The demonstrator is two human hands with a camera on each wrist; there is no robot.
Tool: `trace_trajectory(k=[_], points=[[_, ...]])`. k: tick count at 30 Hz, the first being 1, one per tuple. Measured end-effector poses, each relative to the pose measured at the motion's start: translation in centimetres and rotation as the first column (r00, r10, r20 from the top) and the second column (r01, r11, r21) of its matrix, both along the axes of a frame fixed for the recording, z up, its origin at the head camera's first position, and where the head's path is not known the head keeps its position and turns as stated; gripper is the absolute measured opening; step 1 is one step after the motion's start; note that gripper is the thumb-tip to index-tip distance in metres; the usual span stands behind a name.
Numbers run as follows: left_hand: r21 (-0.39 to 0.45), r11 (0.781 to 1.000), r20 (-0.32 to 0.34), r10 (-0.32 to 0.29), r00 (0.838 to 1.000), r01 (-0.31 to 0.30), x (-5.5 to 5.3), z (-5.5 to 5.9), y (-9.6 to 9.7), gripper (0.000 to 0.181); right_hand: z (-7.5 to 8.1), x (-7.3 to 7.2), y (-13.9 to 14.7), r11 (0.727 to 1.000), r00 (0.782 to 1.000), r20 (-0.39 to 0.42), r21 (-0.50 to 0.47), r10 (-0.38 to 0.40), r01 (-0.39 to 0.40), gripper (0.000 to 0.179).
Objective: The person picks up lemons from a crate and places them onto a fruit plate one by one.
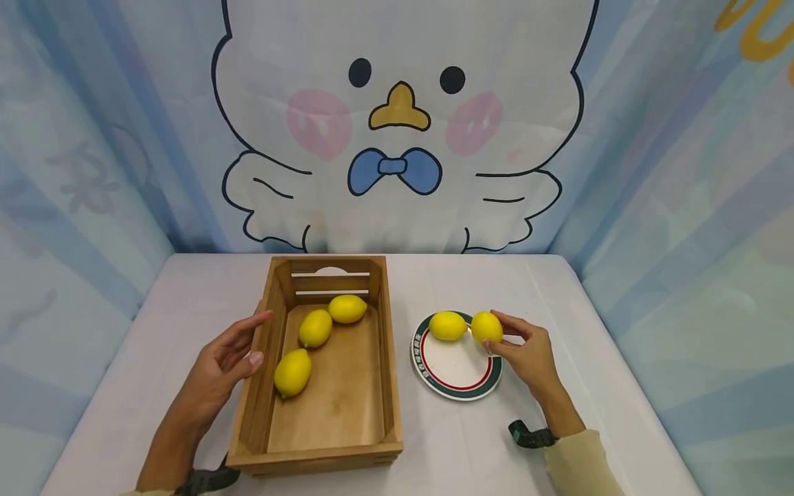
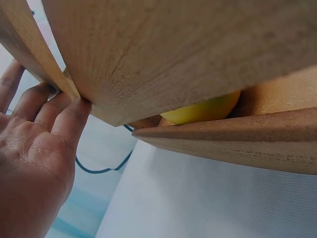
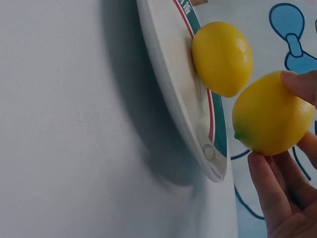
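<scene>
the left hand [image 1: 214, 368], fingers relaxed, touches the wooden crate [image 1: 347, 406]; the right hand [image 1: 530, 355] pinches a lemon [image 1: 486, 328] near the green-rimmed plate [image 1: 459, 365]

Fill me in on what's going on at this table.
A person is handling lemons with bare hands. The right hand pinches one lemon just above the rim of a plate, and another lemon rests on that plate. The left hand touches the left side of a wooden crate, where three more lemons lie.
</scene>
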State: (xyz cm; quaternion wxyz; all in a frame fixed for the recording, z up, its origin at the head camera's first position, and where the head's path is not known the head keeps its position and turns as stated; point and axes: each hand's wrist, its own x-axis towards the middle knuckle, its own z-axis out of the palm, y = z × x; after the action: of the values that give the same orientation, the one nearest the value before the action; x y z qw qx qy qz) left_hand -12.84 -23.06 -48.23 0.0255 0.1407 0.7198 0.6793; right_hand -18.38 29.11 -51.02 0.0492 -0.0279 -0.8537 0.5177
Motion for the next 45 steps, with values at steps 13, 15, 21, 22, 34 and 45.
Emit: trace_trajectory(k=[13, 15, 21, 22, 34, 45], points=[[0.018, 1.000, 0.002, -0.005, 1.000, 0.005, 0.0, 0.0, 0.0, 0.059, 0.5, -0.3, -0.6, 0.958, 0.994, 0.071, 0.281, -0.080, 0.057, 0.060], [0.015, 1.000, 0.002, -0.004, 1.000, 0.004, 0.0, 0.0, 0.0, 0.059, 0.6, -0.4, -0.7, 0.945, 0.994, 0.073, 0.321, -0.086, 0.058, 0.060], [0.007, 1.000, 0.007, 0.002, 1.000, -0.002, 0.0, 0.1, 0.0, 0.059, 1.1, -0.7, -1.4, 0.900, 0.988, 0.093, 0.431, -0.119, 0.068, 0.063], [0.007, 1.000, 0.009, 0.002, 1.000, -0.002, 0.0, 0.1, 0.0, 0.059, 1.2, -0.8, -1.6, 0.892, 0.987, 0.098, 0.446, -0.128, 0.071, 0.064], [0.005, 1.000, 0.018, 0.008, 1.000, -0.009, -0.1, 0.1, 0.1, 0.059, 1.9, -1.2, -3.0, 0.848, 0.978, 0.116, 0.523, -0.175, 0.090, 0.064], [-0.007, 1.000, 0.015, 0.006, 1.000, -0.006, -0.1, 0.1, 0.0, 0.059, 1.2, -1.6, -4.0, 0.835, 0.983, 0.092, 0.545, -0.158, 0.083, 0.064]])
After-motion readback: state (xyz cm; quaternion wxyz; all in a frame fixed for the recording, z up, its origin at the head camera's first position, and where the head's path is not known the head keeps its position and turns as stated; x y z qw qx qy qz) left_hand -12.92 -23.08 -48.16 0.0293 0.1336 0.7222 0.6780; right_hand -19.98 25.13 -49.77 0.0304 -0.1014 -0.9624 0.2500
